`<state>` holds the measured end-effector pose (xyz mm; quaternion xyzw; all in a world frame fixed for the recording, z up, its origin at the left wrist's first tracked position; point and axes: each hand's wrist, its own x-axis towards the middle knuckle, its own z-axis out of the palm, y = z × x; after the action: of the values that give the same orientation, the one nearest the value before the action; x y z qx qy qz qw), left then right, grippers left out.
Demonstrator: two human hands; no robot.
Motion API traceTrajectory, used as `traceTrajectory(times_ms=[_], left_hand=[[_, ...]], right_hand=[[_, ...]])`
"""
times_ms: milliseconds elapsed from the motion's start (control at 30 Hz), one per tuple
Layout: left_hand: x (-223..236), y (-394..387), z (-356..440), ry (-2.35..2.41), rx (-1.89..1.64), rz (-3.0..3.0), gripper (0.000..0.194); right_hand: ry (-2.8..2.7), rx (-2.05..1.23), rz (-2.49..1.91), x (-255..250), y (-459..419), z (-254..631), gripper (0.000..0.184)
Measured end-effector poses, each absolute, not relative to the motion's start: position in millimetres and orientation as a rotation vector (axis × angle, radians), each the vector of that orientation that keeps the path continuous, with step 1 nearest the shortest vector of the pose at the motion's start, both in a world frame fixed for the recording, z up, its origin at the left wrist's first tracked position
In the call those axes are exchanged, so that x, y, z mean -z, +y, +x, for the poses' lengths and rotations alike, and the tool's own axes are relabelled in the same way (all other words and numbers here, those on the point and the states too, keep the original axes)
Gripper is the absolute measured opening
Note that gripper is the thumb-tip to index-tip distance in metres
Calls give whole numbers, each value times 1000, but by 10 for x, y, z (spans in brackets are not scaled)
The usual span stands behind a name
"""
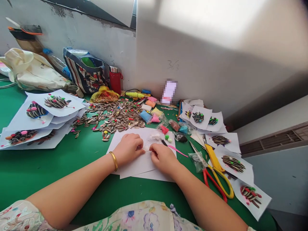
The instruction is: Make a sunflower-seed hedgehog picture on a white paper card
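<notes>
White paper sheets (137, 171) lie stacked on the green table, and the top one carries a faint drawing (152, 140). Over the paper, my left hand (130, 147) has its thumb and fingers pinched together. Close by on the right, my right hand (165, 160) is closed in a similar pinch. The fingertips nearly meet; something thin and pale may run between them, too small to name. Just beyond my right hand are a pink tool (178, 150), small green clay balls (167, 138) and a red clay packet (164, 129).
A heap of striped sunflower seeds (120, 114) spreads behind the paper, beside coloured clay packets (145, 116). Scissors (218, 179) and a yellow cutter (213, 157) lie right. Seed-decorated sheets (56, 110) stack left, others (237, 163) right. A red bottle (115, 80) stands by the wall.
</notes>
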<state>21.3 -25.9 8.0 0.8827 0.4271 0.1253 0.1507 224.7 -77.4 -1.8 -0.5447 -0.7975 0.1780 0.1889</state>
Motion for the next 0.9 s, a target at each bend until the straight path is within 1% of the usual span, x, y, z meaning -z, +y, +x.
traceTrajectory(times_ms=[267, 400, 500, 600, 900], left_hand=[[-64, -151, 146, 1144, -438, 2395, 16], [-62, -153, 144, 1145, -416, 2415, 10], [-63, -215, 196, 1198, -381, 2503, 16], [-66, -246, 230, 1233, -370, 2530, 17], [-47, -214, 218, 1229, -399, 2487, 14]], right_hand=[[-2227, -542, -1545, 3, -759, 2249, 16], [-2228, -539, -1542, 7, -756, 2255, 15], [-2232, -536, -1542, 17, -756, 2254, 15], [-2236, -528, -1542, 19, -757, 2251, 15], [-2231, -534, -1542, 1, -755, 2253, 15]])
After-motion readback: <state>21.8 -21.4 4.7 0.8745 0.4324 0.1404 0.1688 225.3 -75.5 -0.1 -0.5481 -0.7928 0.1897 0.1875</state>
